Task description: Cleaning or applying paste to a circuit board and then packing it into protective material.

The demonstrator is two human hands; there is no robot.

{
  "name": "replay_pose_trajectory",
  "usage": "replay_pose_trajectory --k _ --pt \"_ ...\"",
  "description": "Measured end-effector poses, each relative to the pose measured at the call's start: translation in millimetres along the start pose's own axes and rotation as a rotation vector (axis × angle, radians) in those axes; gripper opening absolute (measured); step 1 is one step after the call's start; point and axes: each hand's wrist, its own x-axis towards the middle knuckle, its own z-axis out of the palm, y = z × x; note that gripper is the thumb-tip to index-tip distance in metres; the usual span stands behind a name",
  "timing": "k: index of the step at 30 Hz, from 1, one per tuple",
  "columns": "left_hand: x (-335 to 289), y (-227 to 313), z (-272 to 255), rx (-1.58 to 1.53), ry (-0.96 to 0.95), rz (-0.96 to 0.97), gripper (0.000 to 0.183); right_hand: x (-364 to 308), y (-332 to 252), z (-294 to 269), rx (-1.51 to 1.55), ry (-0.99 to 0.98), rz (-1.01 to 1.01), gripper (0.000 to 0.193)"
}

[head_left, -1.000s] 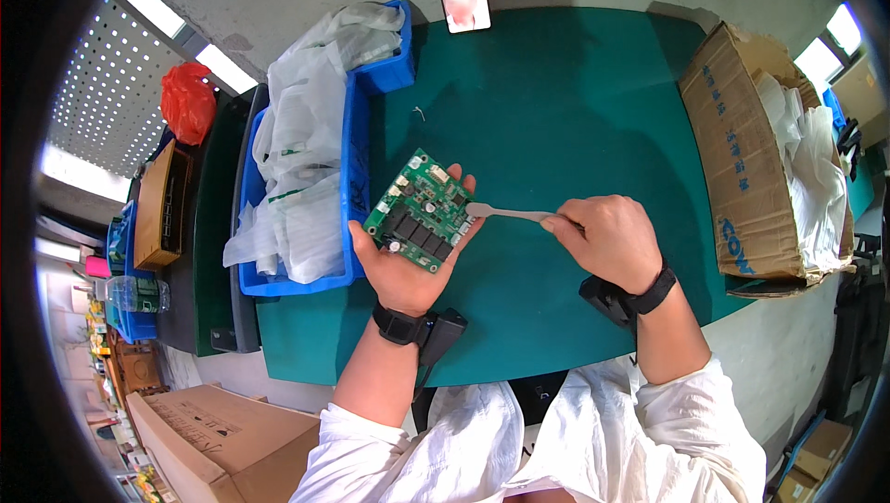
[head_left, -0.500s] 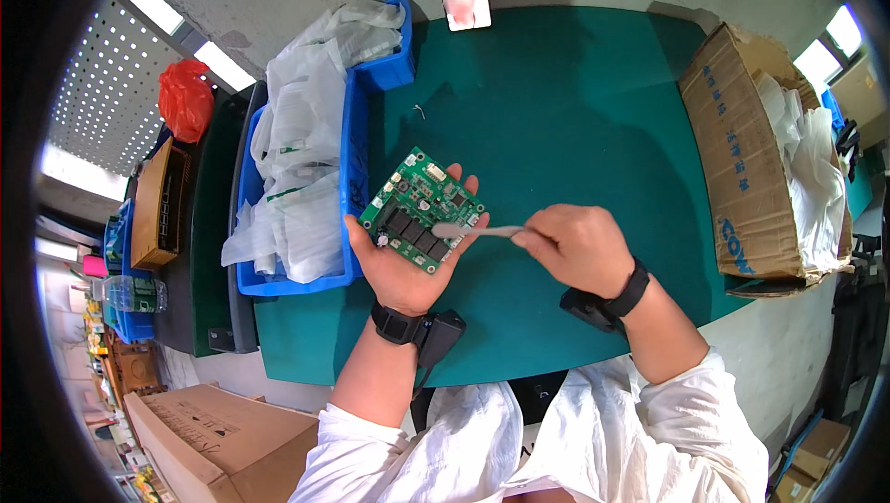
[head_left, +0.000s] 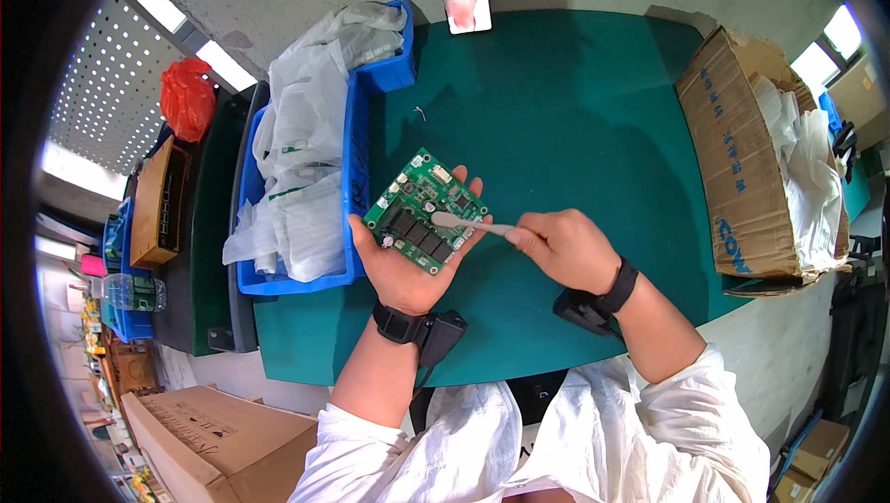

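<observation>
My left hand [head_left: 405, 279] cups circuit board [head_left: 417, 204], thumb at edge | my right hand [head_left: 575, 248] pinches pale tool [head_left: 475, 225] over it | step: apparently brushing | next calls for light strokes

Right cardboard box [head_left: 706, 165]: blue characters [head_left: 739, 169] are running down its long side; bigger blue lettering [head_left: 730, 245] is sitting near the bottom corner.
Lower-left carton [head_left: 264, 452]: dark print [head_left: 181, 420] is showing on top, lettering plus small symbols.
Clear bottle [head_left: 120, 292]: greenish label [head_left: 146, 295] is showing, wording coming out too small.
Circuit board [head_left: 417, 197]: pale markings are showing, staying too tiny to read.
</observation>
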Motion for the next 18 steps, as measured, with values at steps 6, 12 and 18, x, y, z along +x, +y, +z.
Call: replay_pose_trajectory --k 6,12,18 --pt "0 1 -3 0.039 -0.030 -0.004 0.103 5 0 -15 -0.087 0.265 0.027 0.029" --pt "1 -3 -1 0.033 -0.053 -0.031 0.103 0 -2 -1 -0.149 0.184 -0.039 0.029" --pt "2 -2 -1 0.136 0.002 -0.026 0.104 1 -8 -10 -0.235 0.277 -0.017 0.027"
